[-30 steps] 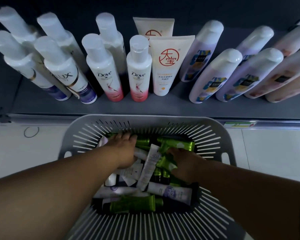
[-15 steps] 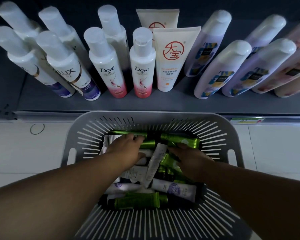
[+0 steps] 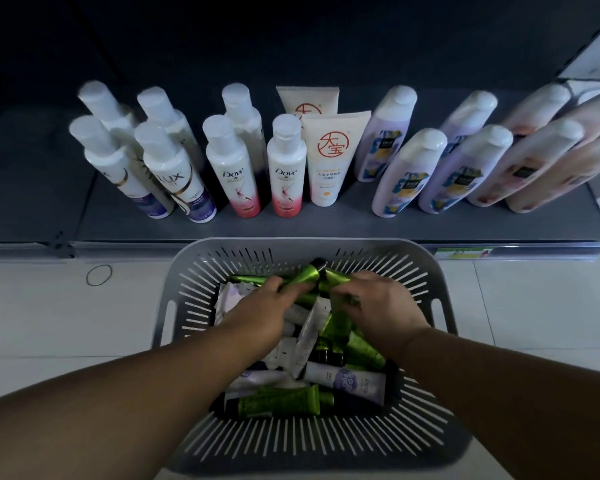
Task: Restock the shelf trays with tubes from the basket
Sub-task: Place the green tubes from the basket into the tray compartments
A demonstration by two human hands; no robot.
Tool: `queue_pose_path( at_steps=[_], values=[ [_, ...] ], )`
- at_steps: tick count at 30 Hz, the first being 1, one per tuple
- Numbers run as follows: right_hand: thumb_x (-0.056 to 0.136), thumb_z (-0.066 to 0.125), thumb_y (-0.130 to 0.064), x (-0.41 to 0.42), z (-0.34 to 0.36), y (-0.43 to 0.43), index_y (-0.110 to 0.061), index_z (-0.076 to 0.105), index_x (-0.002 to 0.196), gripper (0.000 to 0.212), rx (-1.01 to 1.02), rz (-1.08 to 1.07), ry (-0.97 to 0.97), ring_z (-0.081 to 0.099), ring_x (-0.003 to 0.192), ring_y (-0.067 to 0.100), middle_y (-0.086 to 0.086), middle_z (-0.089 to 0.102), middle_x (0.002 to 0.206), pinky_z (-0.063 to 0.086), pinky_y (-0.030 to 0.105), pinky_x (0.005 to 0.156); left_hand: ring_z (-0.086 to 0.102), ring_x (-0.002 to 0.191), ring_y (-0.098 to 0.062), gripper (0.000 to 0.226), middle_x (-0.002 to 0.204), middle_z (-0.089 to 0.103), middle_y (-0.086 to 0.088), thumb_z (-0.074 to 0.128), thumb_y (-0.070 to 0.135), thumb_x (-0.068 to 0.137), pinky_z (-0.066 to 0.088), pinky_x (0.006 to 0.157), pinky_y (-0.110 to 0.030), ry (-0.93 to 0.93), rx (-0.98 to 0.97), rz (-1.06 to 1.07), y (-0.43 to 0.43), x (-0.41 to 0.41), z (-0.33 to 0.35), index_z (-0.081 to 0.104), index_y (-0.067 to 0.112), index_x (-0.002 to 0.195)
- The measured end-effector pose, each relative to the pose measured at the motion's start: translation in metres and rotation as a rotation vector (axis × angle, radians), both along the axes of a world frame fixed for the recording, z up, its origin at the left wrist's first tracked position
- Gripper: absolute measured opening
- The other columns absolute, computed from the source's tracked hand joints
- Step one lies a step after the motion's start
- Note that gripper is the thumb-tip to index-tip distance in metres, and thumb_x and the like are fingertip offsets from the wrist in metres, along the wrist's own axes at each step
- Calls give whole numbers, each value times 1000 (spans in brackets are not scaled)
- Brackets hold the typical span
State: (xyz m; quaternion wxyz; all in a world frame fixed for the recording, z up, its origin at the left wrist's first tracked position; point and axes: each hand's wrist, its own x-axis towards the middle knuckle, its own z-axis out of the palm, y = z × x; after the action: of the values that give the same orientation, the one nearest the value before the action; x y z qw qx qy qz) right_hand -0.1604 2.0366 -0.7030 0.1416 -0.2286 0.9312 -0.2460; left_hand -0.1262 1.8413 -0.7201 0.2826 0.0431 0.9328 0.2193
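Both hands have shifted toward the far end of the basket and drawn closer together, and green tubes that lay flat there are now raised. The left hand has its fingers curled round a green tube whose black cap points up and away toward the shelf. The right hand is likewise clenched on a second green tube; the two tubes meet near their tops, though whether they touch or merely cross I cannot tell. Fingertips of both hands are tucked under and out of sight, and whether either hand grips more than one tube is unclear. Beneath the wrists lies the heap of tubes, green, white and lilac, partly covered by the forearms. Bottles stand in rows on the shelf; those at the far right are blurred. The basket's near rim is cut off by the bottom edge.
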Motion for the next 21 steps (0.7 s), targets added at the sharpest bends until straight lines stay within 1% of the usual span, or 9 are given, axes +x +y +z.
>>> queue_pose_path(
  at_steps=[3,5,8,12,14,16,18,19,21],
  values=[
    [84,69,-12,6,25,-5,-17,76,90,10,-87,-139,-13,63,82,15,-1,70,90,51,30,79,51,105,-21,49,130,44,-4,39,7,95,45,81,-29,71,103,78,-1,7,20,46,34,136],
    [85,69,-15,11,42,-8,-21,74,97,14,-104,-207,-32,60,83,7,-12,67,93,44,21,80,51,107,-20,47,131,45,-4,42,9,95,45,83,-25,76,159,115,-1,11,37,48,34,134],
    [86,67,-18,20,72,-11,-26,68,106,21,-111,-282,-60,52,66,5,-17,58,81,32,14,62,44,122,-19,67,139,38,-3,60,11,85,37,88,-16,30,136,72,0,18,66,35,37,141],
    [89,64,-19,31,111,-11,-37,58,124,40,-166,-371,-56,50,55,2,-13,52,65,37,6,50,43,124,-21,93,144,28,-6,71,8,74,46,91,-25,-20,145,67,-1,32,107,20,39,145],
    [90,62,-20,38,133,-10,-44,45,135,53,-196,-418,-68,51,55,2,-13,53,67,38,8,46,45,120,-19,97,143,27,-5,76,11,71,43,89,-20,-3,162,98,-2,41,128,19,37,145],
    [91,59,-18,46,155,-9,-45,34,141,62,-253,-475,-92,53,60,4,-12,59,85,36,9,42,44,122,-20,100,143,28,-4,82,18,67,40,91,-19,20,188,148,-3,52,149,21,36,144],
    [92,58,-19,51,174,-8,-34,41,140,53,-274,-531,-71,54,75,8,-7,57,111,36,8,46,46,120,-19,99,142,34,-2,87,22,63,41,90,-21,49,228,199,-3,61,172,26,36,140],
    [92,59,-21,54,184,-8,-26,50,134,44,-272,-555,-49,53,79,9,-5,57,115,35,9,49,49,116,-18,97,141,38,0,87,22,63,43,87,-21,53,253,222,-3,65,183,28,37,138],
    [91,60,-23,61,206,-7,-15,59,116,27,-316,-592,-35,53,70,10,1,62,101,35,12,47,56,98,-14,87,131,45,3,86,19,66,48,72,-22,41,352,269,-1,74,208,33,38,133]
  ],
)
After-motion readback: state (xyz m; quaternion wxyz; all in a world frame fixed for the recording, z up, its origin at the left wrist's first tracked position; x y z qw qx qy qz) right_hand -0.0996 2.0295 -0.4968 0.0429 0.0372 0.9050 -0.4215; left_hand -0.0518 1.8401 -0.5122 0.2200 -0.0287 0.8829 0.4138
